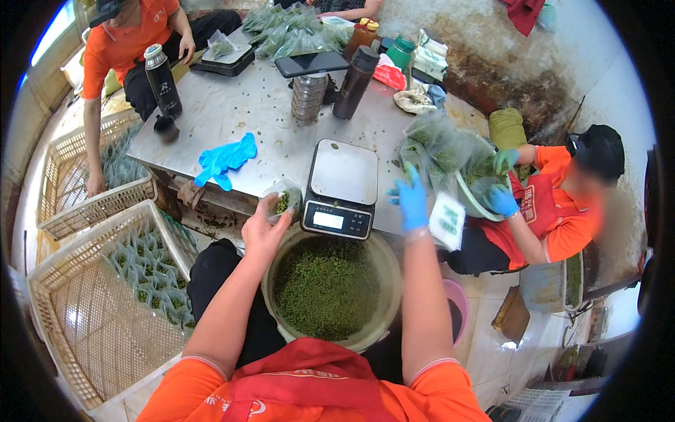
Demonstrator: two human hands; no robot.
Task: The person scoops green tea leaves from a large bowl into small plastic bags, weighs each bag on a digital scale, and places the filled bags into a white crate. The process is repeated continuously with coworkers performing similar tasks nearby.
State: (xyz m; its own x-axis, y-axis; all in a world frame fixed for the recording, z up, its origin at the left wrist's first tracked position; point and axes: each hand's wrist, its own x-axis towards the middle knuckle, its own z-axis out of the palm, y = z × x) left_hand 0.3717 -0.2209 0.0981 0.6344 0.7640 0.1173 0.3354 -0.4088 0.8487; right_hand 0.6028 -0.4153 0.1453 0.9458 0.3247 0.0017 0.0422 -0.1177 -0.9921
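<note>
On the steel worktop (271, 158), a black flask (163, 88) stands by the left edge; a small dark thing (166, 129) near the left corner may be its cup, though it is blurred. A limp blue glove (226, 162) lies at the near edge. Toward the middle, a black phone (311, 65) rests on a clear ridged jar (308, 100), beside a tall dark bottle (355, 83). Near the far right corner are an orange-capped brown bottle (361, 41), a green jar (400, 53) and a red packet (389, 77). A pink basin (458, 302) sits below the right edge.

An orange short-sleeved shirt (186, 390), red apron (309, 402), blue right glove (412, 204) and, seemingly, black trousers (223, 276) are worn.
</note>
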